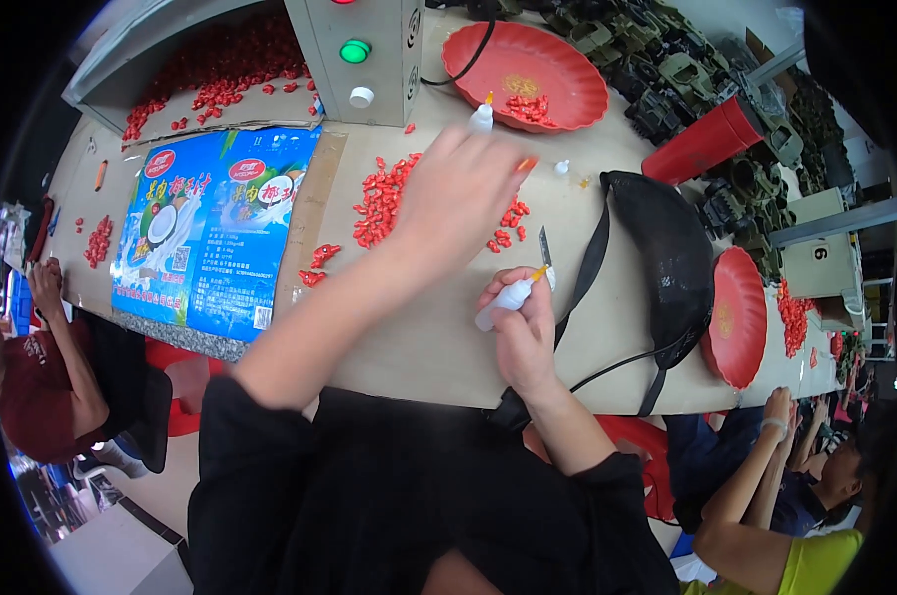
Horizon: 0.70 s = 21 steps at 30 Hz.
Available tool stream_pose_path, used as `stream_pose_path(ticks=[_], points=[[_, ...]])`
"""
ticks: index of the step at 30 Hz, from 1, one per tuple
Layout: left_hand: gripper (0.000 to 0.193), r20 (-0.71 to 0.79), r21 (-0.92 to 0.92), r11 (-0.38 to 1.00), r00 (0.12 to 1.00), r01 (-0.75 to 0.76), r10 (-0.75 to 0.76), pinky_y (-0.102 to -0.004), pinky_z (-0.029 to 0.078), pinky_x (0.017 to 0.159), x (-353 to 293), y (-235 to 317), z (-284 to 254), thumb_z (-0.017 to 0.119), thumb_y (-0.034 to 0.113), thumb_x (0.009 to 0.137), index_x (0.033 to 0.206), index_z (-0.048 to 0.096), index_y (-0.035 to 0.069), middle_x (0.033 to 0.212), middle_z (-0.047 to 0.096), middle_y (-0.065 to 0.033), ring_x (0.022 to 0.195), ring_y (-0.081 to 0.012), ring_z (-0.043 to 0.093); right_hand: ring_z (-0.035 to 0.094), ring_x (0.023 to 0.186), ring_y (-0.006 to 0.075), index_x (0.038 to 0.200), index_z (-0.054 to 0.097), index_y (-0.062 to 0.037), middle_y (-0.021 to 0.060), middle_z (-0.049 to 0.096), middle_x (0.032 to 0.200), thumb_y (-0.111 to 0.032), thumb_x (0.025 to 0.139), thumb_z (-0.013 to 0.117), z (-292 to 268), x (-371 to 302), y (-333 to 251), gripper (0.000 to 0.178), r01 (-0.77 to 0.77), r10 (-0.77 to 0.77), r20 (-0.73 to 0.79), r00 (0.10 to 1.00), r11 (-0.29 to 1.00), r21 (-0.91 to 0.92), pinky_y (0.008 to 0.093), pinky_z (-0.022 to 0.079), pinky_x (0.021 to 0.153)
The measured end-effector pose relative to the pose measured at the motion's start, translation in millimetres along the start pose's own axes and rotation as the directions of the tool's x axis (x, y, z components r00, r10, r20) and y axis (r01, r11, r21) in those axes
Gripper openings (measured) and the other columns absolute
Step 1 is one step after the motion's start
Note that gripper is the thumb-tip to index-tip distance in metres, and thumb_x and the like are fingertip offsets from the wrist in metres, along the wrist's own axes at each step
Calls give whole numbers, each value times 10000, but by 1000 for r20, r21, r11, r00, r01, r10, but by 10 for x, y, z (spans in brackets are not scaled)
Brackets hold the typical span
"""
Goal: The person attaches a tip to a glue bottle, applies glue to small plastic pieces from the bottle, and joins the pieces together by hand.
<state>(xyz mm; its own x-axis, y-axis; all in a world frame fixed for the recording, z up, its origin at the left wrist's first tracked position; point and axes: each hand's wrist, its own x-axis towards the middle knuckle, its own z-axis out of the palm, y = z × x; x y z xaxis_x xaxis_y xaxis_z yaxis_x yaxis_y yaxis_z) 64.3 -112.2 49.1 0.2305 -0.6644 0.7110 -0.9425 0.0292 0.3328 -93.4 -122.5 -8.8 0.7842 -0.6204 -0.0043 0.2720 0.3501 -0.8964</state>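
My left hand (458,193), blurred by movement, reaches across the table with its fingers drawn together. An orange-red bit, seemingly a small red piece (527,165), shows at the fingertips. Beneath and beside this hand lie loose red pieces (377,203). Just beyond it stands a white dropper bottle (482,117) with an orange tip. Closer to me, my right hand (524,332) is wrapped round another white squeeze bottle (509,301), its yellow tip pointing up and away to the right. A thin pointed metal blade (543,246) juts up beside that tip; where its lower end rests is hidden.
A red scalloped dish (577,74) holds red pieces at the back. A black waist bag (661,263) lies to the right, near a red cylinder (701,141). Left are blue printed cardboard (210,223) and a grey machine (354,84) with a green button. Other people sit both sides.
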Motion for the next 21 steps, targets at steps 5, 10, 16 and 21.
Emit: stream_pose_path(ticks=[5, 10, 16, 21], points=[[101, 87, 493, 862, 993, -117, 86, -314, 366, 684, 656, -350, 634, 505, 105, 630, 705, 572, 104, 759, 534, -42, 796, -203, 471, 436, 804, 84, 1089, 377, -49, 13, 434, 891, -10, 794, 526, 109, -39, -38, 332, 42, -41, 11, 999, 996, -81, 224, 380, 680], [89, 200, 597, 792, 980, -130, 10, -306, 341, 710, 519, -233, 754, 509, 114, 636, 695, 575, 108, 713, 529, -28, 798, -177, 473, 506, 769, 144, 1121, 375, -35, 54, 471, 923, -14, 791, 521, 101, -72, -27, 362, 82, -87, -76, 993, 995, -62, 282, 427, 696], [273, 78, 13, 988, 985, 154, -155, -326, 418, 694, -564, -21, -429, 532, -23, 616, 872, 580, 57, 796, 563, -56, 785, -227, 524, 529, 783, 188, 1168, 375, -8, 83, 476, 908, -50, 805, 481, 36, -80, -18, 380, 170, -169, 18, 985, 978, -120, 315, 443, 681], [227, -20, -206, 626, 637, 752, -771, -339, 429, 700, -1427, -307, -1096, 536, -10, 705, 925, 565, 36, 829, 565, -113, 799, -269, 533, 533, 778, 163, 1162, 347, 19, 87, 505, 895, -59, 818, 476, 118, -29, -31, 376, 84, -80, 45, 996, 990, -109, 293, 445, 695]])
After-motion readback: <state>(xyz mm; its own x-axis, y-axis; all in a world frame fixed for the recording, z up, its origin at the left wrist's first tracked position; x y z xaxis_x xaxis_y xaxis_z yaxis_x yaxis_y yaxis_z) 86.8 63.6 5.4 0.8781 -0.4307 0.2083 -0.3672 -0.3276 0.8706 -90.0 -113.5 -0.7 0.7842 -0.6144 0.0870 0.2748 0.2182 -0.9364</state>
